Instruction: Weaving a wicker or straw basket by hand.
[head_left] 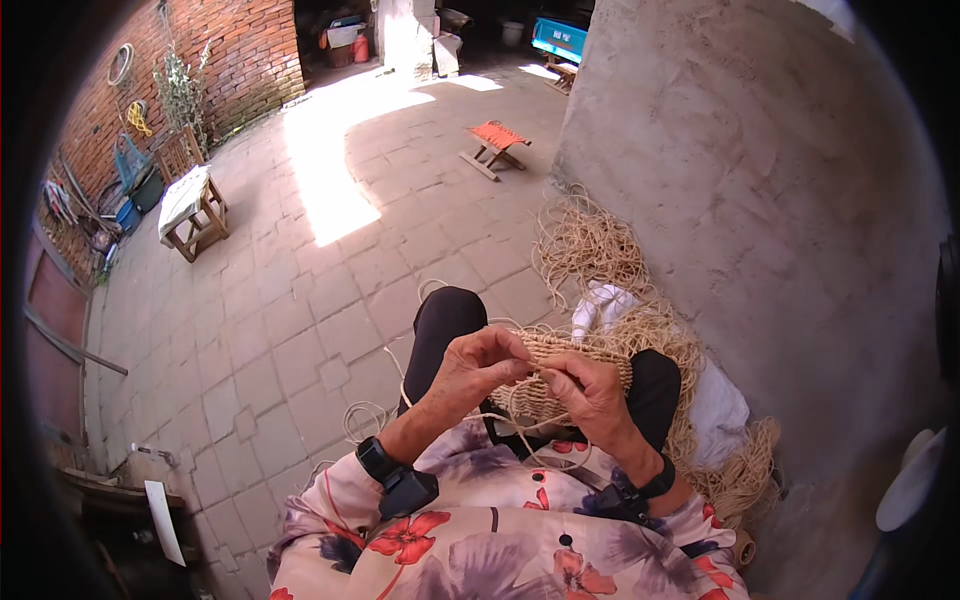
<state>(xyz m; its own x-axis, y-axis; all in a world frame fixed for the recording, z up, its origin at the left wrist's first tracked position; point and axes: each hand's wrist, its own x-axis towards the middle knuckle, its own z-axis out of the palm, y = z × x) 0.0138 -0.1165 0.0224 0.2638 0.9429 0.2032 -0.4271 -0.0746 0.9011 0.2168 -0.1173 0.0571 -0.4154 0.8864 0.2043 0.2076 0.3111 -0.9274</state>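
A woven piece of pale straw cord [533,400], looking like a basket, rests between my knees and is partly hidden by my hands. Above its near side, my left hand [478,366] pinches a thin strand of cord [537,367] between thumb and fingers. The same strand runs to my right hand [594,398], whose thumb and forefinger are closed on it close to the left fingertips. A loose length of cord [450,417] loops under my left wrist and over my lap. How the strand joins the weave is hidden behind my fingers.
Heaped straw cord [590,240] lies along the grey wall [740,200] on the right, with white cloth [718,410] among it. Ahead stands a folding stool [497,137] with an orange seat. A small wooden table [190,205] stands on the paving at left, near a brick wall.
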